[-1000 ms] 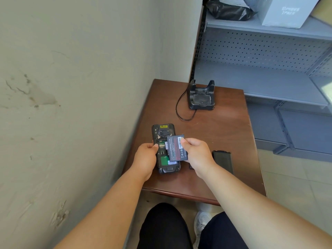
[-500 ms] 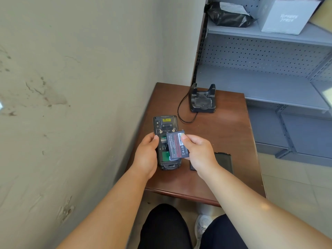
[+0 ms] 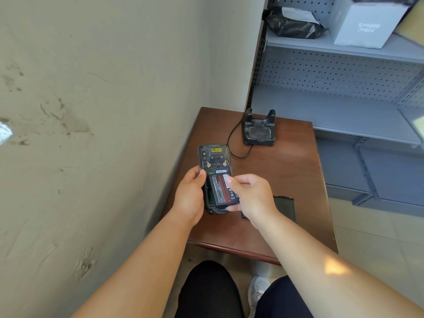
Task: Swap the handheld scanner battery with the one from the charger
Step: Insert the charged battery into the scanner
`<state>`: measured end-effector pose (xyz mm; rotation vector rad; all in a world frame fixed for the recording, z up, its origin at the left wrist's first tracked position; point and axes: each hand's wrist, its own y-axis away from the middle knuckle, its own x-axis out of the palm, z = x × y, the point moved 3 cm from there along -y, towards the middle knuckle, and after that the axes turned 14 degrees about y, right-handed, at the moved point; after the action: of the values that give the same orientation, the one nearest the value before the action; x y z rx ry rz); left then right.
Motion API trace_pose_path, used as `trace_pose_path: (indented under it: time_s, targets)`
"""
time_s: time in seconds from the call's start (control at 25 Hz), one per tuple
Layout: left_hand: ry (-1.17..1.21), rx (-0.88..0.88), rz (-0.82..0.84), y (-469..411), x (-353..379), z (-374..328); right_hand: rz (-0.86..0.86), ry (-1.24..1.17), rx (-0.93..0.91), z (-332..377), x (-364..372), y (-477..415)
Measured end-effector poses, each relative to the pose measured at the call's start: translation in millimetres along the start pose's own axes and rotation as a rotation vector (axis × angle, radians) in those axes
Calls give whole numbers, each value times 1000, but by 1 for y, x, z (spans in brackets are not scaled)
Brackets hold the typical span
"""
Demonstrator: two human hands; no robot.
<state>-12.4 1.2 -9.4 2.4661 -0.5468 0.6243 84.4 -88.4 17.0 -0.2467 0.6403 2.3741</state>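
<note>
A black handheld scanner (image 3: 214, 157) lies face down, its back open, and my left hand (image 3: 190, 198) grips its left side. My right hand (image 3: 252, 196) holds a flat black battery with a red label (image 3: 222, 189), tilted over the open bay, its lower end near the bay's bottom edge. The black charger cradle (image 3: 260, 129) stands at the table's far side with its cable (image 3: 231, 143) looping toward the scanner. A dark flat rectangular piece (image 3: 285, 207) lies on the table right of my right hand, partly hidden by it.
The small brown table (image 3: 286, 175) is pushed against a beige wall (image 3: 91, 134) on the left. Grey metal shelving (image 3: 344, 115) stands behind and to the right, holding a black bag (image 3: 293, 24) and a white box (image 3: 367, 24). My knees show below the table's near edge.
My right hand has brought the battery from raised beside the scanner down and left over the open bay. My left hand keeps hold of the scanner.
</note>
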Motion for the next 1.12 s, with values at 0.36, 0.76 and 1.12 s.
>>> trace_pose_path:
  time_s: [0.36,0.76,1.12]
  targets:
    - [24,-1,-13,-3,0,-2,148,-161,-27,2,4,6]
    - [13,-21,-37,-3,2,-8,175,50,-160,4,-1,5]
    - [60,-92,41,-2,4,-7,49,293,-234,-3,-5,6]
